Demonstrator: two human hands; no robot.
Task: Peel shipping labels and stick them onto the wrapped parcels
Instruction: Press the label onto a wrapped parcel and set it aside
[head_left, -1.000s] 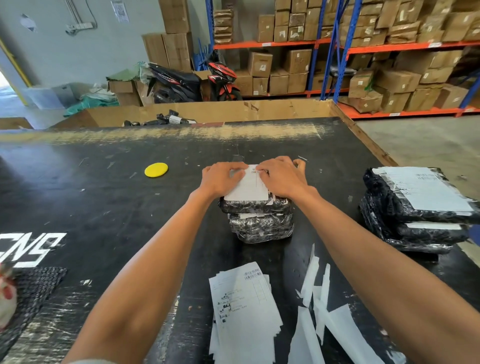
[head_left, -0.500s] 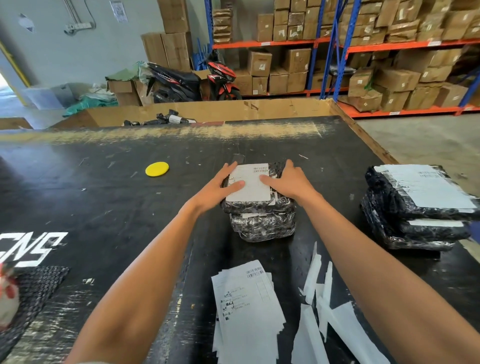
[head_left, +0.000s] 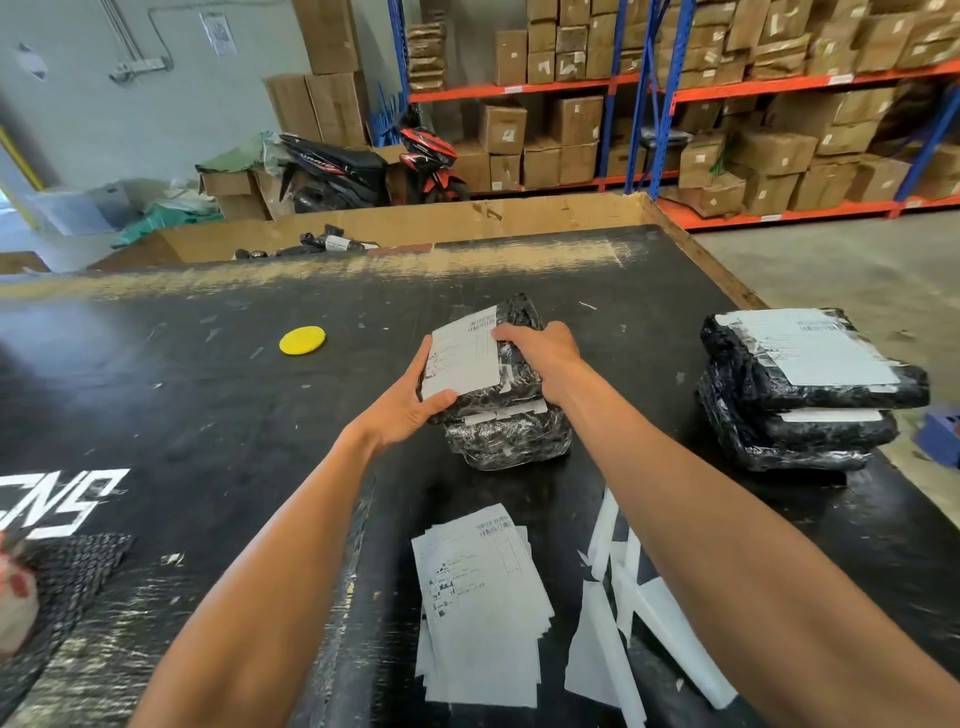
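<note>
Gripping the labelled top parcel with my left hand at its near corner and my right hand curled over its far side, I have it tilted above another parcel. Finished parcels sit stacked to the right. I judge plenty remains: a pile of unpeeled labels waits near me beside backing strips.

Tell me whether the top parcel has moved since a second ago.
Yes. The top parcel has tilted up off the lower parcel, its far end raised, with left hand and right hand gripping it.
</note>
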